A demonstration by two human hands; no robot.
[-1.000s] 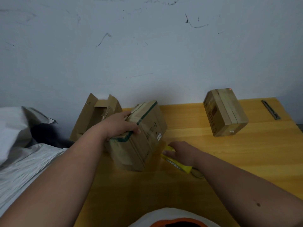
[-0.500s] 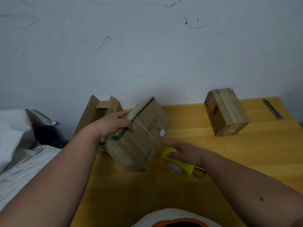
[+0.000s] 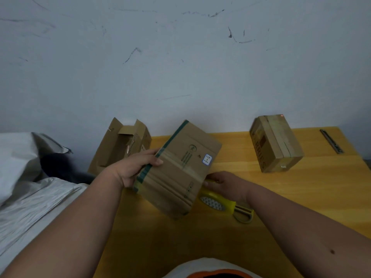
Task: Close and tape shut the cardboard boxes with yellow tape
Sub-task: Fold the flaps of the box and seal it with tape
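A: How were things placed?
B: The counter [image 3: 301, 197] carried all. Left grip [image 3: 130, 171] clasped the tilted cardboard box [image 3: 180, 169]; right grip [image 3: 224, 183], beneath its corner, grasped the yellow tape dispenser [image 3: 216, 201].
A: Risks?
B: One-handed, the box could've slipped. An open box [image 3: 120, 145] stood behind, a sealed box [image 3: 277, 143] and utility knife [image 3: 331, 140] farther right.
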